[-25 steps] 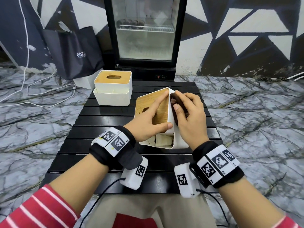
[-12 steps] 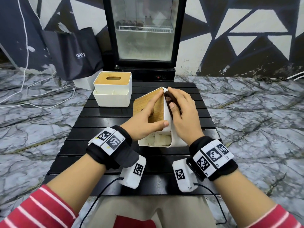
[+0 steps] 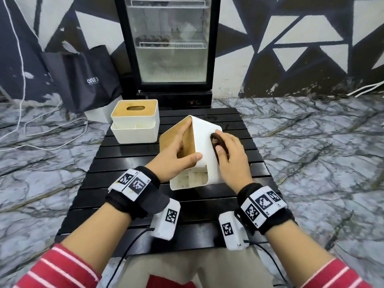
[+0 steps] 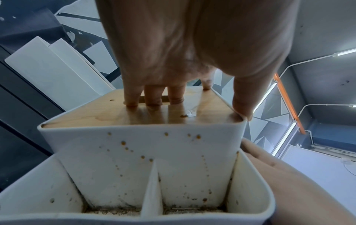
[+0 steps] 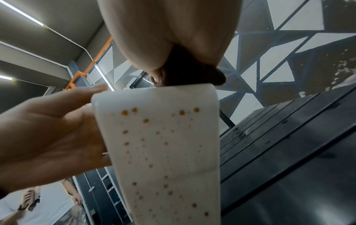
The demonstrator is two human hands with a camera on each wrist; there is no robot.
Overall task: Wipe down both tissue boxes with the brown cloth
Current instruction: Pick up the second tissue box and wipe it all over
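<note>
A white tissue box (image 3: 204,142) with a wooden lid stands tilted on its edge at the middle of the black slatted table (image 3: 145,194). My left hand (image 3: 182,148) grips it: the fingers (image 4: 152,97) hook into the lid's slot and the thumb lies on the lid's rim. Brown specks dot the box's white wall (image 4: 142,152), also seen on the box (image 5: 163,144) from the right wrist. My right hand (image 3: 223,146) holds the bunched brown cloth (image 3: 217,142) and presses it on the upturned white side; the cloth (image 5: 192,71) sits at the box's top edge. A second tissue box (image 3: 135,121) stands upright at the back left.
A glass-door fridge (image 3: 172,48) stands just behind the table, with a black bag (image 3: 87,80) to its left. White cables (image 3: 52,132) run over the marble floor on the left. A person (image 5: 38,205) stands far off in the right wrist view.
The right hand has slid the cloth along the box's white side, a little toward me. The box now shows more of that side. The left hand keeps its grip.
</note>
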